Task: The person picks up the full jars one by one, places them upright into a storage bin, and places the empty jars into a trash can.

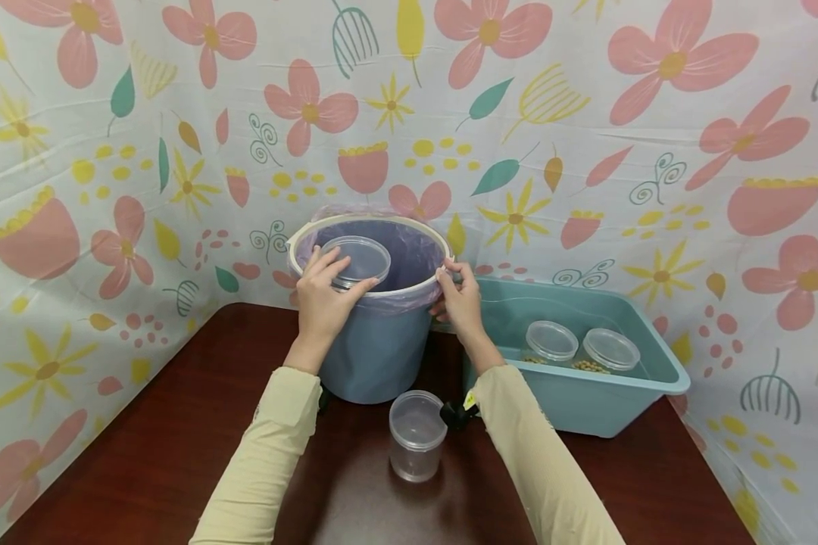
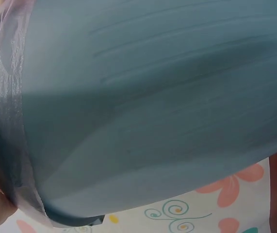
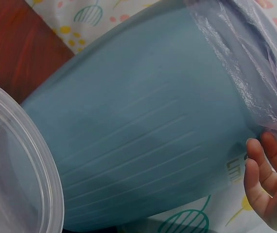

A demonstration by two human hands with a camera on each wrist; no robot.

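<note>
In the head view, a blue-grey trash bin point(image 1: 375, 348) stands upright, its cream rim ring point(image 1: 409, 291) over a thin purple bag point(image 1: 416, 257). My left hand point(image 1: 326, 291) holds a clear round plastic jar point(image 1: 363, 257) by its edge, inside the bin's near-left mouth; its lower part is hidden. With thumb and fingers, my right hand point(image 1: 460, 295) grips the bin's right rim. Its fingers point(image 3: 257, 182) bend against the outer wall under the bag's fold in the right wrist view. Another clear lidded jar point(image 1: 417, 439) stands on the table between my forearms.
On the right sits a teal tub point(image 1: 586, 397) holding two clear lidded jars point(image 1: 552, 341) with small tan pieces in their bottoms. A dark red-brown table point(image 1: 177, 424) lies beneath everything. A flower-patterned cloth point(image 1: 245, 136) rises close behind the bin.
</note>
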